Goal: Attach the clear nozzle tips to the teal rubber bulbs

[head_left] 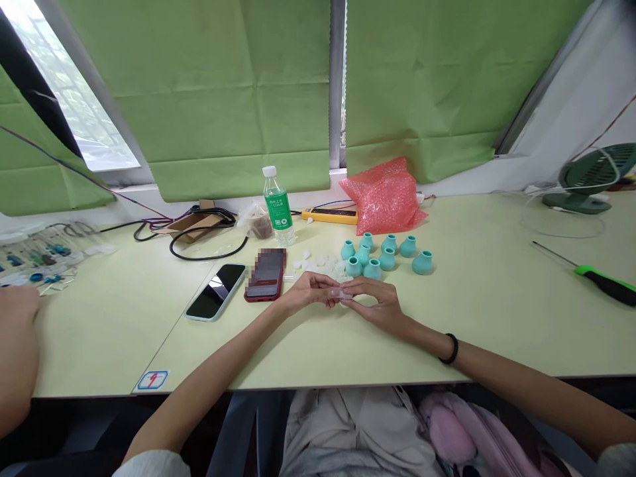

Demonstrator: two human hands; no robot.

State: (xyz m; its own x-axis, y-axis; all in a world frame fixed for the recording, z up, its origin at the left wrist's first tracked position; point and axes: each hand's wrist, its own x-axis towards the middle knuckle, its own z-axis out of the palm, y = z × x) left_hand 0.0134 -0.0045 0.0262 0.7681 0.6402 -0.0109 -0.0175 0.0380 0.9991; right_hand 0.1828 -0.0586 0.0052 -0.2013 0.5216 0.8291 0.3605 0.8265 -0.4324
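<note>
My left hand (309,291) and my right hand (373,301) meet over the pale green table (447,331), fingers pinched together on a small clear plastic piece (344,293) held between them. Just behind my hands lie several small white pieces (318,262) and a cluster of several teal rubber caps (380,255). A black band sits on my right wrist.
Two phones (216,300) (267,274) lie left of my hands. A green-labelled water bottle (277,207), pink bubble wrap (385,195), a yellow tool and cables stand behind. A green-handled screwdriver (599,279) and a fan (591,177) are at right. Another person's arm (14,344) is at far left.
</note>
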